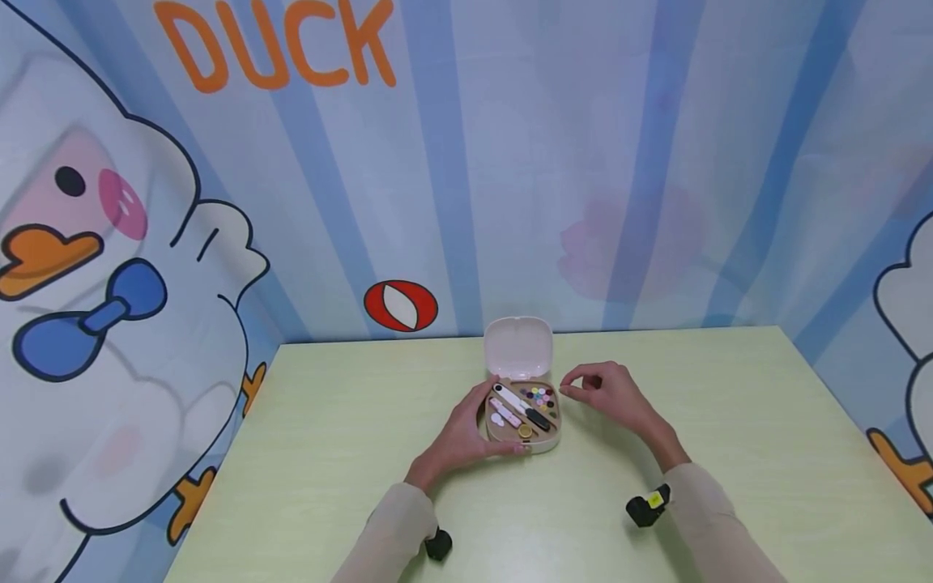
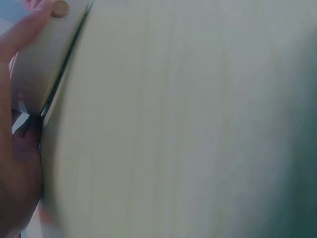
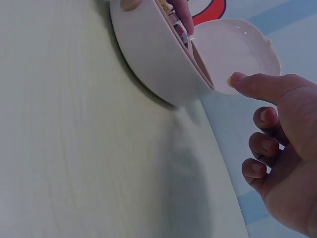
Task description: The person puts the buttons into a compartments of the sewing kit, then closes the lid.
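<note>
A small white sewing box (image 1: 548,446) stands on the table with its lid (image 1: 518,344) raised at the back. Its compartments hold a white-and-black pen-like tool (image 1: 521,406), a pink item (image 1: 504,412), a gold ring-shaped piece (image 1: 525,431) and several small coloured bits (image 1: 540,397). My left hand (image 1: 461,433) grips the box from the left, thumb along its front and fingers at the far left side. To the right of the box, my right hand (image 1: 605,393) is raised, pinching a small yellow piece (image 3: 230,81) at the thumb tip; its other fingers are curled in.
The pale wooden table (image 1: 350,405) ends at a blue striped backdrop (image 1: 510,162) close behind the lid. Backdrop walls with duck drawings rise on both sides. Black wrist cameras (image 1: 647,508) sit under both forearms.
</note>
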Motion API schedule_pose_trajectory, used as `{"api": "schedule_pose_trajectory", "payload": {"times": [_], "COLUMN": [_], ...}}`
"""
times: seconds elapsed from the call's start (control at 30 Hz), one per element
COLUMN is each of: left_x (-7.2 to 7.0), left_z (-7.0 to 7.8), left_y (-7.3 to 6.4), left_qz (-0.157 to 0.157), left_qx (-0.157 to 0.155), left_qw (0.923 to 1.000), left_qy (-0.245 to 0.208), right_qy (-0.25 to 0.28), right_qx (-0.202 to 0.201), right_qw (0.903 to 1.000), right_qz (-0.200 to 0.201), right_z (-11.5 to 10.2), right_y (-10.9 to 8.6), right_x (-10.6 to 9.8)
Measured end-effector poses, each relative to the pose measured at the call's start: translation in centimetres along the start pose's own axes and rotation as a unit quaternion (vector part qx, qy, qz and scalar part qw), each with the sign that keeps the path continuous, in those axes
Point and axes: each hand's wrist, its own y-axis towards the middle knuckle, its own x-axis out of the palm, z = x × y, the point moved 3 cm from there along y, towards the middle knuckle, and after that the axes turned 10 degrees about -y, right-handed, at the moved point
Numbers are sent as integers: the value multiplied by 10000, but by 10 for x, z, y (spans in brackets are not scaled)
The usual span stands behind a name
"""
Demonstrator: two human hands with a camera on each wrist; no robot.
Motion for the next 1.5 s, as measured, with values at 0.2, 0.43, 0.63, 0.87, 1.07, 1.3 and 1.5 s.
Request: {"api": "schedule_pose_trajectory", "payload": {"times": [0.2,0.43,0.63,0.87,1.07,1.3,1.5], "left_x": [0,1,0,0,0,-1,-1], "left_z": [1,0,1,0,0,-1,-2], "left_y": [1,2,3,4,4,3,1], "left_qz": [-24,-49,-41,-15,7,37,46], "left_qx": [17,82,113,59,92,83,88], "left_qw": [10000,10000,9999,9999,9999,9999,9999], "left_qy": [0,26,66,121,108,119,130], "right_qy": [81,94,160,70,12,-235,-578], "right_qx": [16,392,471,563,664,740,720], "right_qw": [10000,9992,9988,9984,9978,9970,9957], "right_qz": [-8,-35,4,48,72,42,79], "right_z": [-9,-13,-19,-23,-26,-29,-33], "right_y": [15,24,27,31,33,34,33], "right_x": [9,23,29,36,39,41,42]}}
